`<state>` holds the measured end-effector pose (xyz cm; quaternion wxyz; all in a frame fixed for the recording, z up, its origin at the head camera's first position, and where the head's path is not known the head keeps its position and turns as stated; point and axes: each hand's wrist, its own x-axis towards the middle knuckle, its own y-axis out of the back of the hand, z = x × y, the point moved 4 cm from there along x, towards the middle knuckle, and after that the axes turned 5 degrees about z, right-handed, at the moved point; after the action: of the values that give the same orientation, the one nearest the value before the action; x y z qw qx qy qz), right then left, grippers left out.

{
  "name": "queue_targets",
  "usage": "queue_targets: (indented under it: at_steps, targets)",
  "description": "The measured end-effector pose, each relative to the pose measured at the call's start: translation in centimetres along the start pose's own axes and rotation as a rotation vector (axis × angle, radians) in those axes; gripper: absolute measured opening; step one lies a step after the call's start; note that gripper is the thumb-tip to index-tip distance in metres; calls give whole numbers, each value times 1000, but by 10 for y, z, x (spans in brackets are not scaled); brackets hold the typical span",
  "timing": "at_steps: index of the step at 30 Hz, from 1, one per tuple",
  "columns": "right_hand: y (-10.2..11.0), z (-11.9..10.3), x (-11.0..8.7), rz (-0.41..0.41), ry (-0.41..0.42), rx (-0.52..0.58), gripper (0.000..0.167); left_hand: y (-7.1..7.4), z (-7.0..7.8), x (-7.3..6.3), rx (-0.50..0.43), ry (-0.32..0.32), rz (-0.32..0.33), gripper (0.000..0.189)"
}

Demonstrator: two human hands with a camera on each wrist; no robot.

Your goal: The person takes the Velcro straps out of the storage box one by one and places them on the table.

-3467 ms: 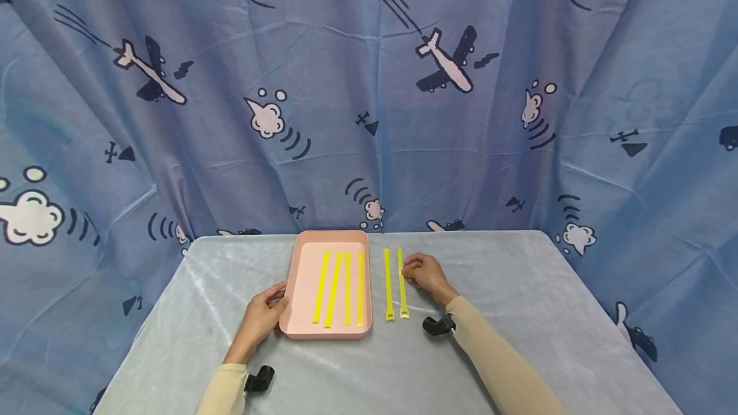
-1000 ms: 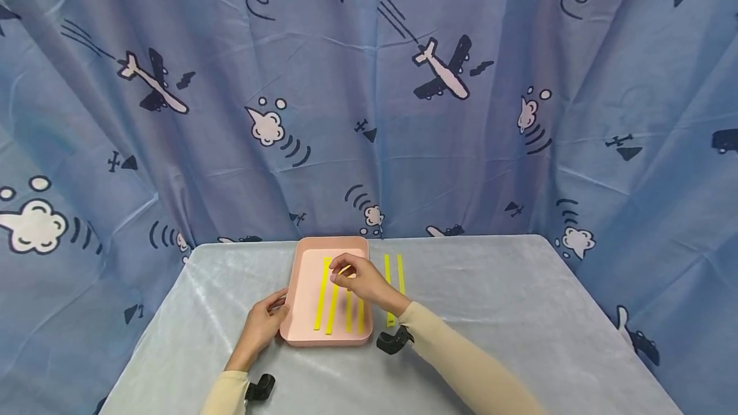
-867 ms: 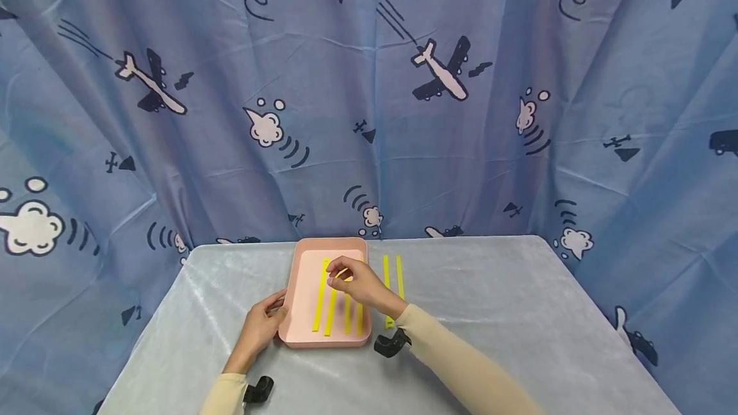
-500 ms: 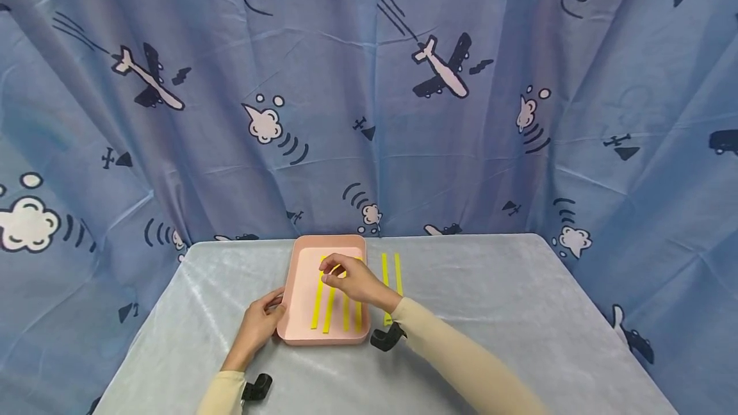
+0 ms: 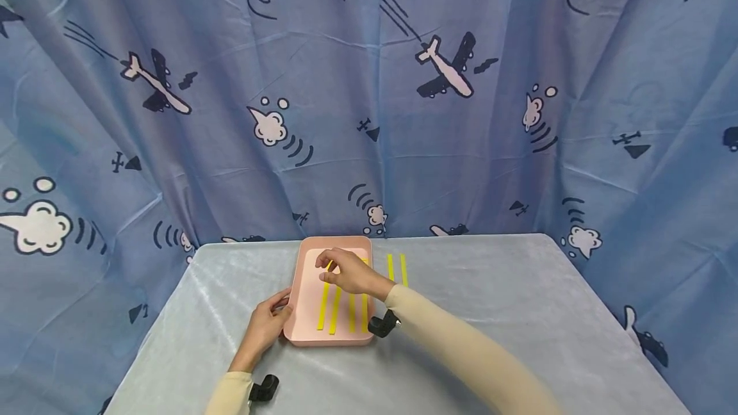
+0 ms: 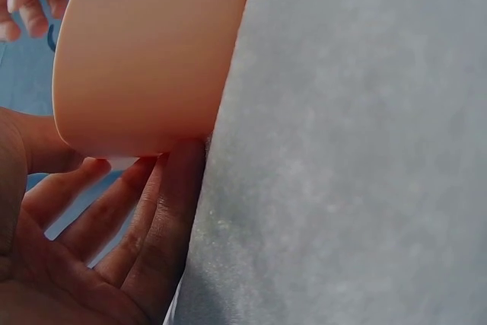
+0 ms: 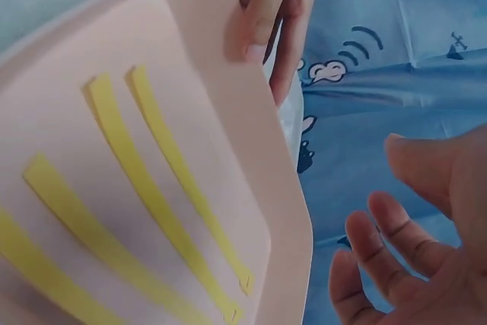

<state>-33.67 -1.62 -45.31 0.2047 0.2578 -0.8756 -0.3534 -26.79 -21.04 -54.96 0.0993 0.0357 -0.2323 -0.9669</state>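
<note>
A pink tray [image 5: 307,312] on the table holds several flat yellow straps [image 5: 335,316], laid lengthwise side by side. In the right wrist view the straps [image 7: 135,176] show small slotted ends. My left hand [image 5: 264,326] holds the tray's left side: the thumb lies over the rim, and in the left wrist view the fingers [image 6: 141,241] are against the outer wall. Over the tray hovers my right hand [image 5: 348,272], fingers spread apart from the thumb with nothing between them. It hides the upper parts of some straps.
Two more yellow straps [image 5: 403,269] lie on the grey cloth-covered table [image 5: 507,312], right of the tray; the right forearm hides their near ends. A blue patterned curtain [image 5: 323,133] hangs behind the table's far edge.
My right hand has left the strap on the table and moved left over the tray, drifting slightly farther left in the last second. My left hand stays on the tray; the straps lie as before.
</note>
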Motion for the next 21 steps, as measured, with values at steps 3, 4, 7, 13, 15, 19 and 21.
queue_targets:
  at_steps: [3,4,7,13,15,19,21]
  targets:
    - [-2,3,5,-35,-1,-84,21,-2,0,0,-4,-5,10,45]
    - [-4,4,6,-54,-2,-123,21,-2,-1,0,-2,-6,11,45]
    - [-8,7,11,-109,6,-234,21,-1,0,1,13,-12,13,45]
    - [-20,12,17,-207,63,-415,25,0,4,2,16,-16,7,45]
    - [-23,13,18,-234,88,-478,26,0,3,2,5,-18,7,44]
    - [-28,10,22,-276,144,-622,26,-1,0,2,3,-16,12,45]
    - [-30,9,23,-297,161,-680,25,-1,-1,2,6,-10,16,45]
